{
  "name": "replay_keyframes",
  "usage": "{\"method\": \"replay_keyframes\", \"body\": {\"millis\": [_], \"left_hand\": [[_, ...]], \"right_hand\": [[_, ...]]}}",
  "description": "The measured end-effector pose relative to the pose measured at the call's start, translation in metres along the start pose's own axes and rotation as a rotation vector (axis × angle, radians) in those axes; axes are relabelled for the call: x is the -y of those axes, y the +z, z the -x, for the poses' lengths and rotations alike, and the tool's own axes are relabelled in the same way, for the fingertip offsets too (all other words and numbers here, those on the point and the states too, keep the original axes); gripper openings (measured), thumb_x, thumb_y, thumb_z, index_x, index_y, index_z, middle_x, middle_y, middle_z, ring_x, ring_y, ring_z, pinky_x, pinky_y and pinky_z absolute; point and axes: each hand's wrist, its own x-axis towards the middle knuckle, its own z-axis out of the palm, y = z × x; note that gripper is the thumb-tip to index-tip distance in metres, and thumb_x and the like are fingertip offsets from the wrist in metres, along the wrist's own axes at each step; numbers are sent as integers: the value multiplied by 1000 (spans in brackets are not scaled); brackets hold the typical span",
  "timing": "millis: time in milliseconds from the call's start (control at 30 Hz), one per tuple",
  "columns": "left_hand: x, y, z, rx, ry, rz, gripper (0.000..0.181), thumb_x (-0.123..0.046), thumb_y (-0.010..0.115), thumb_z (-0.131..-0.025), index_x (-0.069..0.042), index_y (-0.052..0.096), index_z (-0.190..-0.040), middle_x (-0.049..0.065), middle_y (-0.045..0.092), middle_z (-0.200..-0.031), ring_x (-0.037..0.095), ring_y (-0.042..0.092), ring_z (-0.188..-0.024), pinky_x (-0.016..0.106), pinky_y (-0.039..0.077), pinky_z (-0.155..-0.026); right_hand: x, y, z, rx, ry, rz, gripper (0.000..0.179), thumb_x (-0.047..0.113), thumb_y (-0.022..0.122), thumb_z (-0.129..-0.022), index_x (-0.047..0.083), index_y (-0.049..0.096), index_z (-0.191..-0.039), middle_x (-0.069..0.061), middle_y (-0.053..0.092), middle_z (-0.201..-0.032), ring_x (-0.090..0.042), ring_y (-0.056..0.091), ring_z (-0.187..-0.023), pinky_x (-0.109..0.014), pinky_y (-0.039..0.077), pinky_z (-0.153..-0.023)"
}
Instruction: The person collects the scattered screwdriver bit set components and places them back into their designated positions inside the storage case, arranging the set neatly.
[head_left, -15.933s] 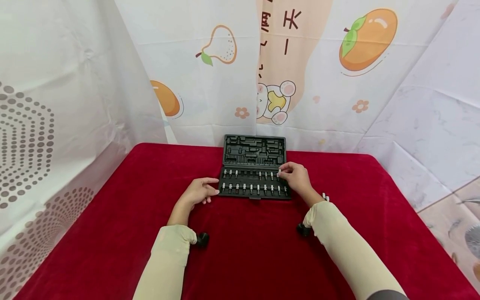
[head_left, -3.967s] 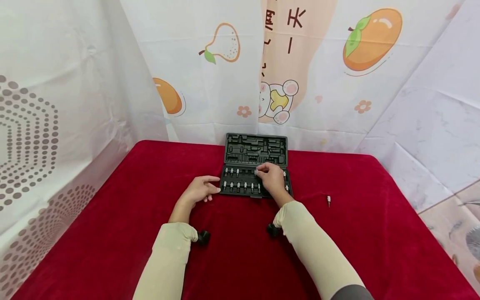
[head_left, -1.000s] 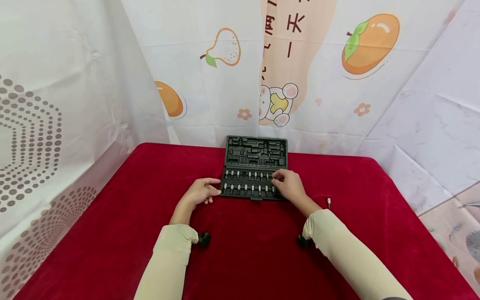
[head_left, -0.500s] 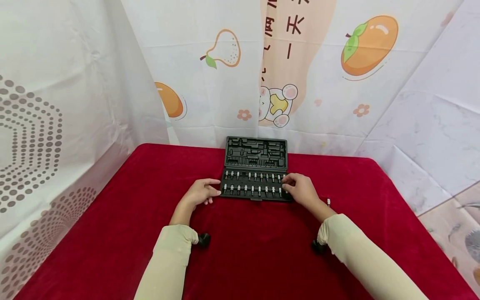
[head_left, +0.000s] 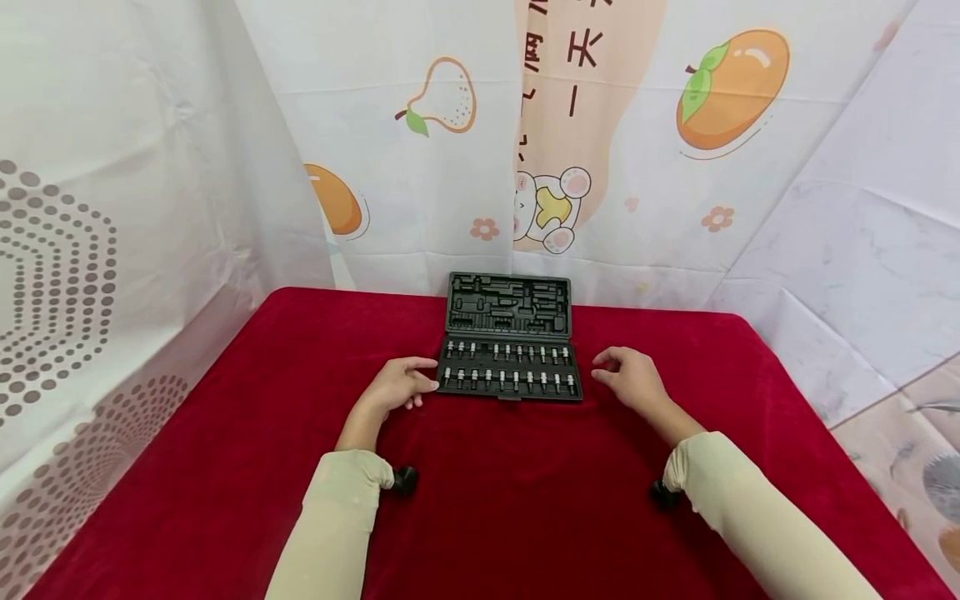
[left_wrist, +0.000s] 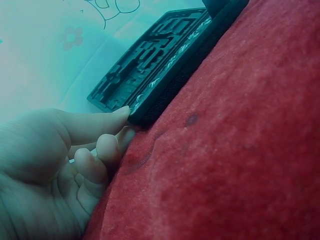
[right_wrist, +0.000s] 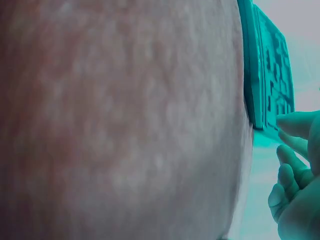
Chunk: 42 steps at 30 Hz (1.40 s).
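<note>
A black socket case (head_left: 510, 368) lies open on the red cloth, its moulded lid raised at the back. Several silver bit sockets (head_left: 516, 379) stand in two rows; the upper row has a gap after its left group. My left hand (head_left: 393, 385) rests at the case's left edge, thumb on the near corner in the left wrist view, other fingers loosely bent. My right hand (head_left: 632, 379) is just off the case's right edge, fingers loosely bent, nothing seen between them. The loose bit socket seen earlier on the cloth is hidden, apparently behind my right forearm.
The red cloth (head_left: 480, 500) covers the whole table. A printed white curtain (head_left: 420, 200) hangs behind the case, with further white sheets at the left and right sides. A black wrist camera (head_left: 405, 481) sits below each hand.
The upper row holds more bit sockets than 15.9 s ago, when two lay on the cloth. My right hand has just moved right, off the case's right end. My left hand stays.
</note>
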Motion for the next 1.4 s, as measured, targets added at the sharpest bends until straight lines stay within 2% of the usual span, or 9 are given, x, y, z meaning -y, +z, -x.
{"method": "replay_keyframes", "body": {"millis": [267, 400, 500, 700, 1033, 1233, 1400], "left_hand": [[3, 0, -2, -2, 3, -6, 47, -5, 69, -89, -1, 56, -134, 12, 70, -96, 13, 55, -53, 23, 44, -48], [4, 0, -3, -4, 0, -3, 46, -5, 69, -89, -1, 57, -134, 12, 71, -95, 13, 55, -53, 23, 44, -48], [4, 0, -3, -4, 0, -2, 46, -5, 69, -89, -1, 57, -134, 12, 71, -95, 14, 54, -53, 23, 44, -48], [4, -1, -3, -4, -1, 0, 46, -5, 69, -89, -1, 57, -134, 12, 71, -96, 14, 54, -53, 23, 44, -47], [1, 0, -2, -2, -5, 4, 46, -5, 69, -89, -1, 57, -134, 13, 71, -96, 13, 54, -52, 23, 44, -47], [2, 1, -2, -3, -7, 1, 46, -5, 69, -89, 0, 57, -134, 12, 71, -96, 13, 54, -51, 22, 43, -46], [2, 0, -2, -6, -3, 0, 47, -4, 69, -89, 0, 56, -134, 12, 71, -96, 13, 53, -51, 22, 43, -46]], "right_hand": [[-17, -19, 3, 1, 42, -17, 15, 13, 73, -87, 4, 71, -99, -3, 58, -70, -20, 50, -60, -34, 43, -57], [-23, -24, 5, 44, 70, -46, 18, 15, 72, -89, 4, 70, -103, -5, 57, -70, -20, 49, -50, -34, 45, -52], [-30, -29, 6, 84, 58, -62, 20, 15, 72, -89, 3, 69, -105, -5, 56, -70, -20, 48, -45, -33, 45, -49], [-41, -40, 5, 167, -17, -65, 25, 16, 73, -89, 1, 68, -108, -3, 57, -71, -17, 48, -57, -31, 42, -55], [-62, -59, 10, 294, -29, -98, 29, 16, 75, -86, -1, 68, -108, -2, 62, -80, -17, 54, -72, -27, 45, -64], [-70, -67, 15, 346, -32, -127, 23, 13, 77, -84, -1, 70, -101, -3, 61, -77, -14, 50, -69, -25, 43, -61], [-77, -66, 19, 395, -26, -164, 20, 12, 78, -82, 1, 69, -95, -2, 58, -72, -10, 48, -64, -24, 41, -59]]}}
